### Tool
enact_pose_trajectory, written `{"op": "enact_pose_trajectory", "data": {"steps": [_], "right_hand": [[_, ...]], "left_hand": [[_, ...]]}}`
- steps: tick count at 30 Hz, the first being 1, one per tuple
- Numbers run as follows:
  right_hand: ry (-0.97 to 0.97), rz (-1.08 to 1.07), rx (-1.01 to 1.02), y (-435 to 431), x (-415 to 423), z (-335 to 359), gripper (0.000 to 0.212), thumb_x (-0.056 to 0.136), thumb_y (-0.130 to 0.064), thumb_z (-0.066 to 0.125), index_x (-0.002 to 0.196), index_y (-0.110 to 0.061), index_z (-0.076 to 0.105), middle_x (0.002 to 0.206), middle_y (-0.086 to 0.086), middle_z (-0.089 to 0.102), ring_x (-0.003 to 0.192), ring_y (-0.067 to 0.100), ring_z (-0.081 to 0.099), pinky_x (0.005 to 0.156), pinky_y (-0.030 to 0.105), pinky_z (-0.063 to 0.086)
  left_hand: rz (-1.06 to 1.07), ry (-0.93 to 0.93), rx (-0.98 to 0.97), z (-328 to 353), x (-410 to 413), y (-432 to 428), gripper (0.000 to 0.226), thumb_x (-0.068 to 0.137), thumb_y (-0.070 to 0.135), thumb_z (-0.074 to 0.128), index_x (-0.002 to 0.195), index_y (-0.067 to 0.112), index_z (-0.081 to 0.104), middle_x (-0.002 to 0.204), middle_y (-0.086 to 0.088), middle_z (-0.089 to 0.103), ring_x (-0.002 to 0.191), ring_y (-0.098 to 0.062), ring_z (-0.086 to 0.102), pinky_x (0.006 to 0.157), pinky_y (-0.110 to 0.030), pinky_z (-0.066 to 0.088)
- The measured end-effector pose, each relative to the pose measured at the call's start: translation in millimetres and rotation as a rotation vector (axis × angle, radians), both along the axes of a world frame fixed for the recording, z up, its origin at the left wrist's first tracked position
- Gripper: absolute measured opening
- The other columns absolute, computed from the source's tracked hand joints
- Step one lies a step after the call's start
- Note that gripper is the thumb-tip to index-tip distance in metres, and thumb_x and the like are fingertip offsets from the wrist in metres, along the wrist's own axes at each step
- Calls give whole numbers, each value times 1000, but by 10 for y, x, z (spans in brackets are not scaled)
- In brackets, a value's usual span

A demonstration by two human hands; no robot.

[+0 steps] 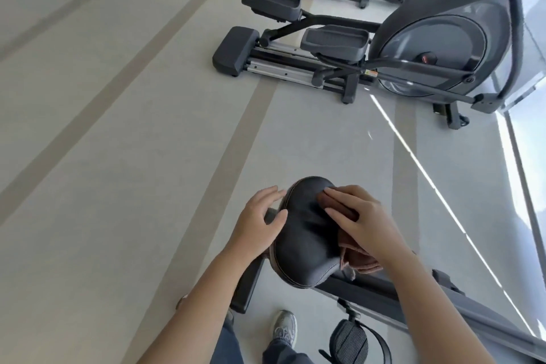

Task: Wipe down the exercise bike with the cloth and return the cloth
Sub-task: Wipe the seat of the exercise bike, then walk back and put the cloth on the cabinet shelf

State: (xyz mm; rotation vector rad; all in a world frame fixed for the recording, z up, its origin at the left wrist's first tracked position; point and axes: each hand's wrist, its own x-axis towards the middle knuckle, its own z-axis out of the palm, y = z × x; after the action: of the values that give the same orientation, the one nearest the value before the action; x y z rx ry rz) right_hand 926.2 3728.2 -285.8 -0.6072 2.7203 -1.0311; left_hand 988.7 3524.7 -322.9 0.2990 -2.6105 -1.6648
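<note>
Head view: right hand (363,217) has its fingers (339,196) flat and straight on the brown cloth (359,258), pressing it onto the saddle (305,236), not curled round it. Cloth sits at the saddle's right edge, and part of it hangs off that edge below the wrist. Left hand (260,217) is relaxed and holds nothing, resting against the saddle's left edge; I read that as steadying.

Key relation: saddle's long axis runs near-to-far from me. Bare leather lies left of the cloth, between the two hands. My call is that the next stroke goes leftward across it, and the right hand is the one on the cloth.

Hidden: most of the cloth is under the hand. Bike frame (369,294) is cut off at lower right, with one pedal (351,343) showing. No handlebars or console in frame. I can't see where the cloth goes back.
</note>
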Motion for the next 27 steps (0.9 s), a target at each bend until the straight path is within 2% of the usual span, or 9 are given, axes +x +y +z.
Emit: {"op": "enact_pose_trajectory", "data": {"steps": [2,6,8,10,18,21,23,27], "right_hand": [[31,4,-16,-248,-26,20,33,85,-24,66,117,-32,63,114,-15,56,102,15,57,91,29,43],[123,94,-6,-850,-78,75,32,85,-34,61,116,-30,64,113,-12,58,98,18,60,84,34,49],[163,176,7,-1237,-88,87,35,83,-42,54,114,-30,64,112,-8,61,92,20,62,77,36,53],[194,257,3,-1651,-81,77,37,85,-44,48,114,-29,64,110,-6,62,88,23,63,71,38,54],[314,349,-17,-3437,36,184,32,85,-40,47,108,-27,66,104,-3,64,76,26,61,54,40,54],[344,329,-50,-4031,61,275,31,84,-38,48,107,-27,66,103,-4,64,74,24,61,52,36,53],[364,317,-73,-4375,49,327,32,83,-38,48,107,-26,66,102,-3,65,75,26,62,52,35,53],[385,329,-79,-4948,-12,380,32,82,-38,51,108,-27,66,102,-1,65,75,28,63,51,31,52]], "left_hand": [[33,32,-156,26,80,-210,33,87,12,60,120,15,60,129,1,52,125,-15,43,106,-25,29],[61,87,-603,87,214,-694,35,82,27,54,110,9,65,117,-10,60,115,-33,52,96,-45,38],[101,64,-734,150,257,-941,32,79,22,65,108,8,65,117,-13,61,116,-36,52,94,-55,40],[161,36,-814,200,302,-1202,36,71,16,75,105,8,66,116,-15,62,115,-36,53,92,-58,39],[340,7,-899,450,484,-2631,36,69,16,77,103,8,68,113,-13,64,113,-35,56,91,-57,40],[385,22,-929,502,529,-3185,29,80,24,60,103,10,68,113,-10,64,114,-32,54,92,-54,41],[412,8,-924,557,518,-3487,38,82,30,43,104,10,68,114,-9,64,114,-31,54,93,-53,41],[484,9,-925,628,507,-3942,41,83,31,39,104,11,68,114,-8,64,113,-31,55,92,-53,41]]}}
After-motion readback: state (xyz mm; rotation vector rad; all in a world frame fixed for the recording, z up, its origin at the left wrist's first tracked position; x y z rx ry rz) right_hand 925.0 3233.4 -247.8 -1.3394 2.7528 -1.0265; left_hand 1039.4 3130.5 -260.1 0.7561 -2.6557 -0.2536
